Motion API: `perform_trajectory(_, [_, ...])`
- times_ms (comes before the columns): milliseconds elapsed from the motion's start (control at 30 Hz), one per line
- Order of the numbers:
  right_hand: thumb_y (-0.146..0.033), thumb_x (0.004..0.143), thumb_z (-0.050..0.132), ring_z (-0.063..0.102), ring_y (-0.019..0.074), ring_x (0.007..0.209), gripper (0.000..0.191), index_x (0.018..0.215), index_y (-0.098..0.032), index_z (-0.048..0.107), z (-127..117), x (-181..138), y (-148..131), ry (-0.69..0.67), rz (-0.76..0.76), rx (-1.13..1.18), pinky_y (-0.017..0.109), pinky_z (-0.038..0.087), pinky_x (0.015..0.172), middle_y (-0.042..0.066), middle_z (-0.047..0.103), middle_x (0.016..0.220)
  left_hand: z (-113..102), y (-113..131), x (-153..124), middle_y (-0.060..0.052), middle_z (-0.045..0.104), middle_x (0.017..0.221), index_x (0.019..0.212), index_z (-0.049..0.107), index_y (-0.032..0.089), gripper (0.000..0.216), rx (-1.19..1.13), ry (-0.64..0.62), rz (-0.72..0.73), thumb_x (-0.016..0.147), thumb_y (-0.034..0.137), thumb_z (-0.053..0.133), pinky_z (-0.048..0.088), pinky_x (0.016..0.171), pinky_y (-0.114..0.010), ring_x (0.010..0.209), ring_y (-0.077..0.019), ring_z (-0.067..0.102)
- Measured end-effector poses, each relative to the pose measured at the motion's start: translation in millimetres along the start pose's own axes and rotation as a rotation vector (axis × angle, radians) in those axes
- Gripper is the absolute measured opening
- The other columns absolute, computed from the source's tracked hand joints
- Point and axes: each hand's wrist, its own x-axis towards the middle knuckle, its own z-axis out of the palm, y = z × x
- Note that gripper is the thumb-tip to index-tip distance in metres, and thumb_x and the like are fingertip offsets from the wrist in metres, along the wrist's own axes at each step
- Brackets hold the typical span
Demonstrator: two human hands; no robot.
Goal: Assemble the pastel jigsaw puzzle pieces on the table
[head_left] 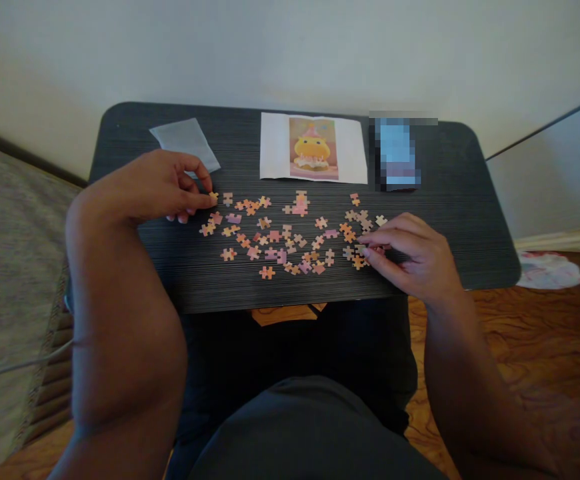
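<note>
At the left side of the scattered pieces, my left hand (183, 185) pinches a small yellow-orange puzzle piece (213, 199) between thumb and forefinger. My right hand (410, 257) is low over the right-hand cluster, thumb and forefinger closed around a greyish puzzle piece (359, 249) at their tips. Its other fingers are partly hidden. Several loose pink, orange and purple puzzle pieces (274, 236) lie between the hands. A few joined pink pieces (301, 203) sit below the picture sheet (276, 147), which shows a yellow character with a cake.
The dark tabletop (450, 220) has rounded corners and stands against a pale wall. A clear plastic bag (190, 141) lies at the back left. A blurred blue item (397, 152) is at the back right. My lap is under the front edge.
</note>
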Motion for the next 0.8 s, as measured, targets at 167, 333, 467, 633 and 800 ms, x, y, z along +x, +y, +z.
perform_trajectory(167, [-0.030, 0.108, 0.072, 0.073, 0.0280, 0.109, 0.020, 0.126, -0.027, 0.080, 9, 22, -23, -0.227, -0.098, -0.022, 0.047, 0.058, 0.096, 0.009, 0.079, 0.117, 6, 2, 5, 0.002, 0.071, 0.060, 0.093, 0.073, 0.016, 0.035, -0.072, 0.170, 0.203, 0.082, 0.041, 0.095, 0.038, 0.054, -0.022, 0.056, -0.0074, 0.050])
perform_trajectory(333, [-0.029, 0.110, 0.069, 0.070, 0.0313, 0.123, 0.022, 0.129, -0.023, 0.079, 14, 37, -29, -0.371, -0.115, -0.050, 0.050, 0.056, 0.109, 0.013, 0.077, 0.131, 31, 30, 7, 0.000, 0.069, 0.071, 0.095, 0.079, 0.014, 0.021, -0.139, 0.352, 0.568, 0.094, 0.033, 0.086, 0.037, 0.055, -0.025, 0.065, -0.0080, 0.049])
perform_trajectory(467, [-0.026, 0.109, 0.070, 0.069, 0.0326, 0.121, 0.017, 0.123, -0.019, 0.076, 13, 45, -36, -0.441, -0.085, -0.115, 0.050, 0.056, 0.106, 0.015, 0.075, 0.128, 53, 51, 12, -0.001, 0.066, 0.070, 0.087, 0.078, 0.019, 0.013, -0.064, 0.420, 0.664, 0.092, 0.032, 0.079, 0.040, 0.057, -0.032, 0.063, -0.0131, 0.054])
perform_trajectory(633, [-0.021, 0.105, 0.075, 0.067, 0.0302, 0.114, 0.004, 0.105, -0.021, 0.070, 8, 51, -41, -0.471, -0.012, -0.088, 0.045, 0.054, 0.098, 0.011, 0.072, 0.115, 71, 58, 18, -0.002, 0.067, 0.072, 0.086, 0.077, 0.022, 0.014, 0.097, 0.482, 0.762, 0.094, 0.031, 0.070, 0.047, 0.066, -0.035, 0.066, -0.0172, 0.059])
perform_trajectory(800, [-0.028, 0.103, 0.080, 0.068, 0.0202, 0.087, 0.011, 0.097, -0.024, 0.071, 1, 62, -30, -0.380, 0.155, 0.205, 0.037, 0.051, 0.081, 0.001, 0.074, 0.095, 82, 59, 24, -0.008, 0.077, 0.095, 0.098, 0.082, 0.021, 0.017, 0.123, 0.518, 0.891, 0.099, 0.024, 0.065, 0.056, 0.080, -0.038, 0.090, -0.0227, 0.072])
